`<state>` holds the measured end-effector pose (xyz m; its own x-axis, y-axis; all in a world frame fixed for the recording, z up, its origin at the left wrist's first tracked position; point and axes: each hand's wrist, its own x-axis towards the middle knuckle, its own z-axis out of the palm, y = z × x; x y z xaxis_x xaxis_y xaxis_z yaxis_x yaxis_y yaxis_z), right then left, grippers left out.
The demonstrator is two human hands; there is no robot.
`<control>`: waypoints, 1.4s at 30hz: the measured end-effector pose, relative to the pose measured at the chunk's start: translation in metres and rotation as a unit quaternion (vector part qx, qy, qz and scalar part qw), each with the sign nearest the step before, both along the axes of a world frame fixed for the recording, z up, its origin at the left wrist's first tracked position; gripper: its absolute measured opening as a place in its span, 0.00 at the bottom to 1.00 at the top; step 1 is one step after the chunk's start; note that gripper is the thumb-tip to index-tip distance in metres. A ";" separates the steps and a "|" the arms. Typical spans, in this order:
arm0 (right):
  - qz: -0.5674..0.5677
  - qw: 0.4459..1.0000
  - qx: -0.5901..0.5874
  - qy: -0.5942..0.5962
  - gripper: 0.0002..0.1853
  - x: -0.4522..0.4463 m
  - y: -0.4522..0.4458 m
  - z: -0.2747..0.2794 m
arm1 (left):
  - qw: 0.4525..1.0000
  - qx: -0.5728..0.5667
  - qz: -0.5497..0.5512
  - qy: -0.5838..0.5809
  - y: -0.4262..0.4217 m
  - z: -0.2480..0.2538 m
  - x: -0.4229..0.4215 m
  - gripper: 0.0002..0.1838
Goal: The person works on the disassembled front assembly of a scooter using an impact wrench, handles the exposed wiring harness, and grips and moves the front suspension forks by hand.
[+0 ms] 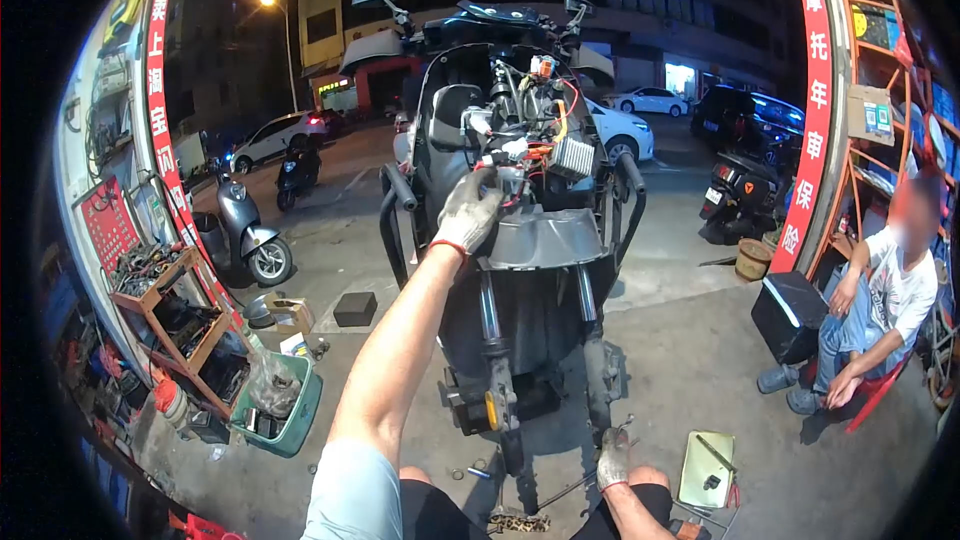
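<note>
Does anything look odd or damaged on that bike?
Yes: the bike's front is open, with wires exposed, and no wheel shows between the fork legs. With the left hand in among the parts, it looks more like dismantling than damage.

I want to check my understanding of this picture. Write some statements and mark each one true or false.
1. The left hand, in a pale work glove, is at the exposed wiring of the dark motorcycle. True.
2. The right hand is on a mirror. False: the right hand is low, near the front wheel area.
3. The green plastic bin stands on the ground. True.
4. The seated person uses a blue seat. False: the seat is red.
</note>
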<state>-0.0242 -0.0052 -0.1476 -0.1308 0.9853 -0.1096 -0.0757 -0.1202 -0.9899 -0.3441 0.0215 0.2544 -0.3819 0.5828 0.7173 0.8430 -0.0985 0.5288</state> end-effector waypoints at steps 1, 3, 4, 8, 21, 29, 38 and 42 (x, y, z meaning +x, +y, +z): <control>-0.002 1.000 -0.008 -0.017 0.20 0.000 0.000 0.000 | 1.000 0.007 0.018 -0.004 0.001 0.004 0.000 0.24; -0.016 1.000 0.005 0.001 0.19 -0.005 0.002 0.000 | 0.998 0.052 0.016 0.041 0.015 0.007 -0.018 0.23; -0.030 0.999 0.018 0.019 0.18 -0.007 0.002 -0.001 | 0.996 0.067 0.014 0.060 0.024 0.007 -0.028 0.23; -0.028 0.999 0.031 0.022 0.20 -0.005 -0.001 0.005 | 0.998 0.032 0.034 0.050 0.033 0.013 -0.039 0.25; -0.020 0.998 0.018 -0.057 0.23 -0.003 0.003 -0.001 | 0.988 -0.111 0.049 0.096 0.025 0.012 -0.054 0.20; -0.001 0.999 0.031 -0.036 0.22 -0.004 0.005 -0.003 | 0.990 -0.077 0.065 0.096 0.012 0.002 -0.041 0.14; -0.015 0.999 0.005 -0.032 0.21 -0.007 0.012 -0.012 | 0.944 0.053 0.146 0.291 -0.001 0.013 0.019 0.14; -0.014 0.999 0.013 -0.044 0.22 -0.005 0.006 -0.004 | 0.957 -0.060 -0.017 0.284 0.003 0.013 0.014 0.14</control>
<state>-0.0295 0.0013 -0.1514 -0.0932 0.9912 -0.0935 0.0088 -0.0931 -0.9956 -0.3299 0.0242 0.2671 0.0702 0.6790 0.7308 0.9951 -0.0987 -0.0040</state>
